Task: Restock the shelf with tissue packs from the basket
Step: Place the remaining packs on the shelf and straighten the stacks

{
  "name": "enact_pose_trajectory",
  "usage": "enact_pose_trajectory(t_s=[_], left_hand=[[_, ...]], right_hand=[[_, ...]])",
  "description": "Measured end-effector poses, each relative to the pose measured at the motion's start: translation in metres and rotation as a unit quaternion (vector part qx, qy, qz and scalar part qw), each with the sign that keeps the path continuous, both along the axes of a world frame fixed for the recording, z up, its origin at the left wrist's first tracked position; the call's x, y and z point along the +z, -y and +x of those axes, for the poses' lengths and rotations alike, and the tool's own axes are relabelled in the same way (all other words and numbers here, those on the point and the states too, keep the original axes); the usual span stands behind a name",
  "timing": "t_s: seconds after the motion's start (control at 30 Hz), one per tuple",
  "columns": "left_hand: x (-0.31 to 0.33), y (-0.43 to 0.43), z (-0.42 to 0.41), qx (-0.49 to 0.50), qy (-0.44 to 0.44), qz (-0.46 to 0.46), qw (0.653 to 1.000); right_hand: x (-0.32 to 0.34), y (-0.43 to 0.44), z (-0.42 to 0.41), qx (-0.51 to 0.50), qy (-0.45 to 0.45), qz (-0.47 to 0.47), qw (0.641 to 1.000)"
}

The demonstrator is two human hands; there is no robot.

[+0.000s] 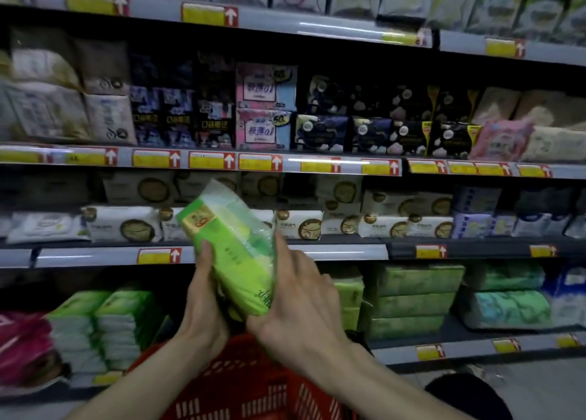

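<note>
A green tissue pack [234, 248] in clear wrap, with a yellow and red label near its top, is tilted upright in front of the shelves. My left hand [206, 296] grips its left side with the thumb on the front. My right hand [301, 296] holds its lower right edge, index finger stretched up along the pack. Below my wrists sits the red plastic basket [253, 384]; what lies inside it is hidden. The bottom shelf [469, 345] holds matching green tissue packs [104, 324] at the left and larger green packs [409, 299] at the right.
Upper shelves carry white wipe packs [126, 226], dark and pink packs [263, 108] and yellow price tags. A pink pack [22, 343] lies at the bottom left. Between the green stacks, behind my hands, is a dark gap. Something dark and round [466, 397] sits at the lower right.
</note>
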State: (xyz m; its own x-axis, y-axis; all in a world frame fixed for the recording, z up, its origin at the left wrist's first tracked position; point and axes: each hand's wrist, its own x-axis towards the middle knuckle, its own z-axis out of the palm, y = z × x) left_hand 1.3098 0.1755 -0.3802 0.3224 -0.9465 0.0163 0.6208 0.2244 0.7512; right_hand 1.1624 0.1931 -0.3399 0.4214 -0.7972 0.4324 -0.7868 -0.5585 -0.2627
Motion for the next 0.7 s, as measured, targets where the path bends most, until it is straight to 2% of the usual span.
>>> enact_pose_trajectory(t_s=[0.13, 0.27, 0.33, 0.43, 0.7], left_hand=[[-0.030, -0.012, 0.040, 0.040, -0.006, 0.018, 0.999], [-0.049, -0.011, 0.080, 0.072, 0.013, 0.033, 0.997], [-0.057, -0.010, 0.099, 0.069, 0.027, 0.042, 0.996], [-0.068, -0.009, 0.118, 0.052, 0.036, 0.048, 0.997], [-0.090, -0.014, 0.129, 0.058, 0.002, 0.073, 0.996]], right_hand=[[-0.030, 0.001, 0.043, 0.028, -0.022, 0.020, 0.999], [-0.060, 0.005, 0.080, 0.034, -0.009, 0.030, 0.999], [-0.072, 0.003, 0.099, 0.024, -0.004, 0.023, 0.999], [-0.082, -0.007, 0.117, 0.030, -0.008, 0.060, 0.998], [-0.131, -0.034, 0.137, -0.025, 0.043, 0.086, 0.995]])
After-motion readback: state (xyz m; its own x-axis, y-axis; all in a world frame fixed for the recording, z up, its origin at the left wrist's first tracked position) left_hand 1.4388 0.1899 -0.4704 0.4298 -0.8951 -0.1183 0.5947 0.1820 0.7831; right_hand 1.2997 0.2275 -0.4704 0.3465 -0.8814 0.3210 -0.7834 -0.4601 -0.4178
